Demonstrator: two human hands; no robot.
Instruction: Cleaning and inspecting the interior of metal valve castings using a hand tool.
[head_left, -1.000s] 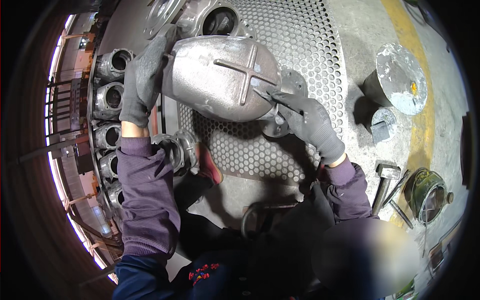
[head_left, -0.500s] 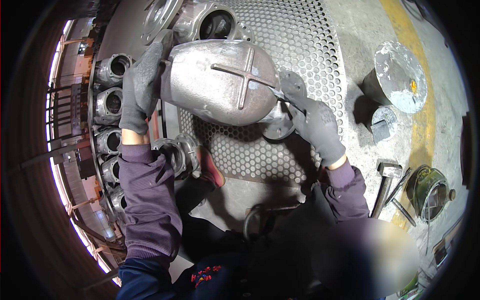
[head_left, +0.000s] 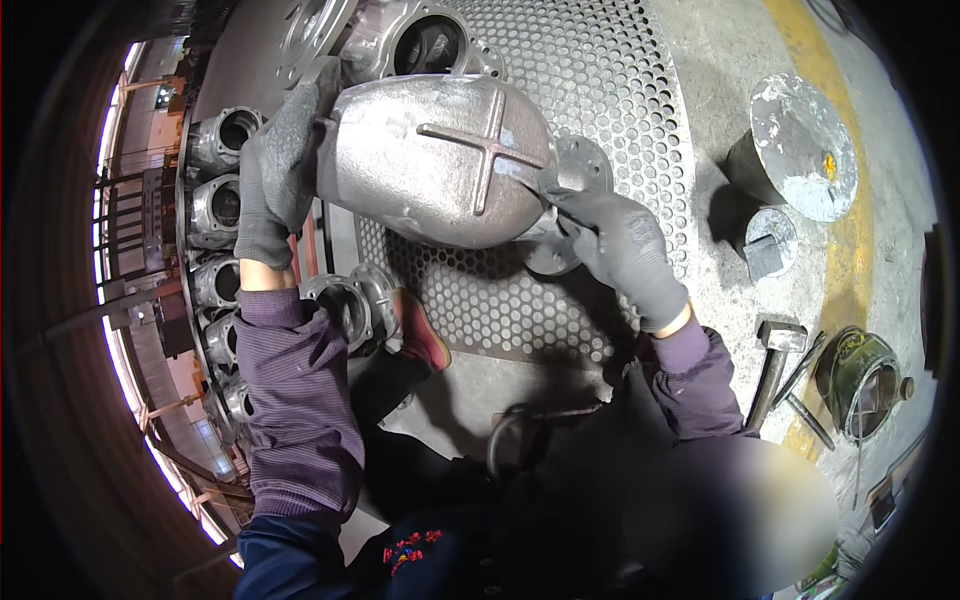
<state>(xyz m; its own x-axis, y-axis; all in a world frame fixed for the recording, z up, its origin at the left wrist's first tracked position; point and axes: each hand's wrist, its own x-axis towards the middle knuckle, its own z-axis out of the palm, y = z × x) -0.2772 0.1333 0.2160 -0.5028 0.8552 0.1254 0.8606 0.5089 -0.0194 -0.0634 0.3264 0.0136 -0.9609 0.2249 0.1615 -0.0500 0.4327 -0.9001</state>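
A large rounded grey metal casting (head_left: 400, 155) with a raised cross-shaped rib lies on its side above a perforated metal surface. My left hand (head_left: 280, 165), in a grey work glove, is closed on the casting's left end. Its fingertips go out of sight behind the rim. My gloved right hand (head_left: 620, 240) is at the casting's right end, fingers pinched together around a thin dark tool, which is mostly hidden by the glove. The tool's tip meets the casting near the end of the rib. Beneath that end shows a flange (head_left: 582, 165) with bolt holes.
Several similar castings stand in a row on the left (head_left: 215, 205); another housing (head_left: 430, 45) sits just behind. The perforated plate (head_left: 500, 310) lies under the work. On the floor at right are a grey cylinder (head_left: 805, 150), a hammer (head_left: 775, 360) and a green housing (head_left: 855, 385).
My right hand has shifted slightly left and up along the casting's end, and the tool shows less than before. The left hand keeps its hold; the casting has moved slightly left.
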